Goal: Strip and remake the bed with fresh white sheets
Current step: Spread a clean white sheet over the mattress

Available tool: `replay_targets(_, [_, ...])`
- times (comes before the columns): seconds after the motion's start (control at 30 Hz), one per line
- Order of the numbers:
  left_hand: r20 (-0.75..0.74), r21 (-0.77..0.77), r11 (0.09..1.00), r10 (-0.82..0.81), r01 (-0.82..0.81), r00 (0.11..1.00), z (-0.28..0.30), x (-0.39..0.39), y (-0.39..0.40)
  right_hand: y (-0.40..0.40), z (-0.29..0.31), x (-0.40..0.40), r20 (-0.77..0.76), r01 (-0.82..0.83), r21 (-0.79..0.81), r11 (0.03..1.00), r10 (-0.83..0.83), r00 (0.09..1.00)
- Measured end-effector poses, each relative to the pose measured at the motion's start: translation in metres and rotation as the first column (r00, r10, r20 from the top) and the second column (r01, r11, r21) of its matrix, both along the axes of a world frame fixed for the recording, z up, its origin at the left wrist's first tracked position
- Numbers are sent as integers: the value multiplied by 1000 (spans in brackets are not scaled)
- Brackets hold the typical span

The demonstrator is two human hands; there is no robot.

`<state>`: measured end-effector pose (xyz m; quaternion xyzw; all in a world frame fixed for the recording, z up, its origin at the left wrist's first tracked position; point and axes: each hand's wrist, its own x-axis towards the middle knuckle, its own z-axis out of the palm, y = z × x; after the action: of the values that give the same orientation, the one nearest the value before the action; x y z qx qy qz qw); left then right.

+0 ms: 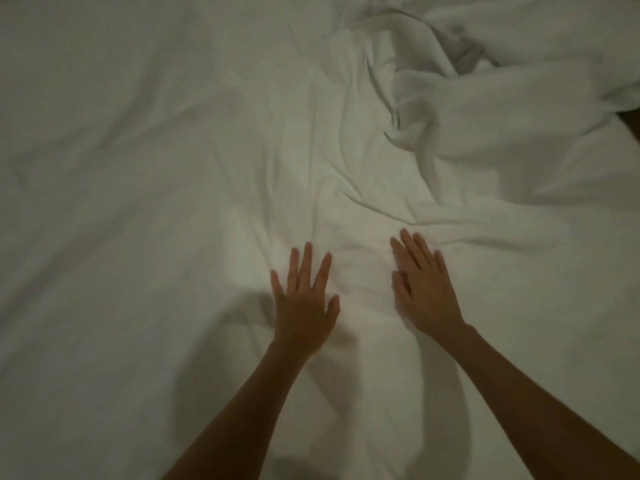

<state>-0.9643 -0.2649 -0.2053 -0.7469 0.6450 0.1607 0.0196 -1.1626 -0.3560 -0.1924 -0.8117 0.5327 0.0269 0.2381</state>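
A white sheet (145,174) covers the whole bed and fills the head view, creased with long wrinkles running toward the middle. My left hand (303,303) lies flat on the sheet with fingers straight and spread. My right hand (424,292) rests flat on the sheet a short way to the right, fingers straight and pointing up-left. A raised fold of cloth runs between the two hands. At the upper right the white bedding is bunched in a rumpled heap (460,74).
A dark sliver of floor or bed edge (632,121) shows at the right border, beyond the bunched bedding. The left half of the sheet lies flatter, with shallow creases only.
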Motion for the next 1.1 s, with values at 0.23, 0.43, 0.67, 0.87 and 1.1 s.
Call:
replay_targets(0.23, [-1,102,992,-75,75,997,28,-55,61,66,23,-60,268,411,50,910,-409,872])
replay_targets(0.43, [19,192,968,-171,164,985,36,-93,55,63,41,-98,243,751,660,-27,-938,-247])
replay_targets(0.67, [135,143,981,-147,128,980,46,-102,14,19,48,-65,44,193,981,-21,-944,-327])
replay_targets(0.87, [-15,150,984,-92,93,996,42,-101,-9,-14,38,-31,156,325,946,17,-899,-408])
replay_targets(1.1, [-215,187,941,-240,281,947,45,-119,6,33,32,-89,250,536,844,-20,-869,-426])
